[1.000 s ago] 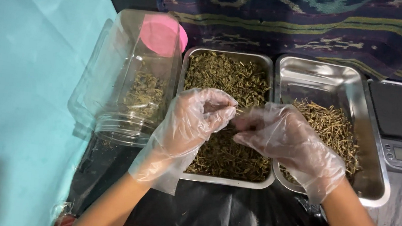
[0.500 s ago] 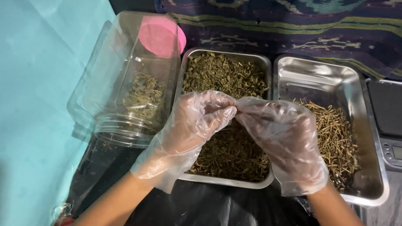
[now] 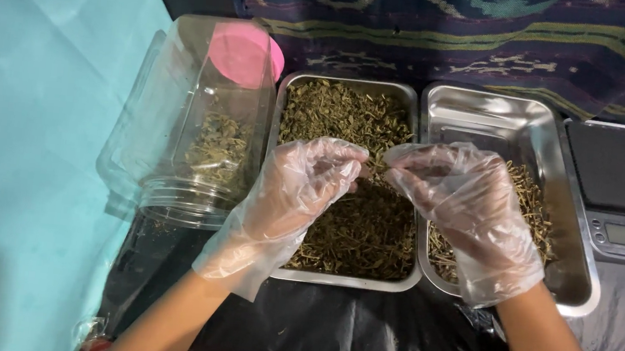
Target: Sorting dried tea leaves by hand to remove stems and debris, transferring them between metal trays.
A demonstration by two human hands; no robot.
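Both my hands wear loose clear plastic gloves and hover over a steel tray [image 3: 404, 279] full of dried green-brown herb leaves [image 3: 357, 230]. My left hand [image 3: 291, 196] has its fingers curled with thumb and fingertips pinched on a small dried herb piece. My right hand [image 3: 464, 207] is just to its right, over the seam between the two trays, fingertips pinched on a small bit as well. A narrow gap separates the two sets of fingertips.
A second steel tray [image 3: 489, 113] on the right holds a heap of thin dried stems [image 3: 530, 202]. A clear plastic jar [image 3: 194, 120] with a pink lid [image 3: 244, 52] lies on its side at left. A digital scale [image 3: 624, 193] stands at right. Black plastic sheet [image 3: 358, 331] covers the surface.
The hands met fingertip to fingertip half a second ago and have now pulled slightly apart. My right hand has risen and shifted a little to the right.
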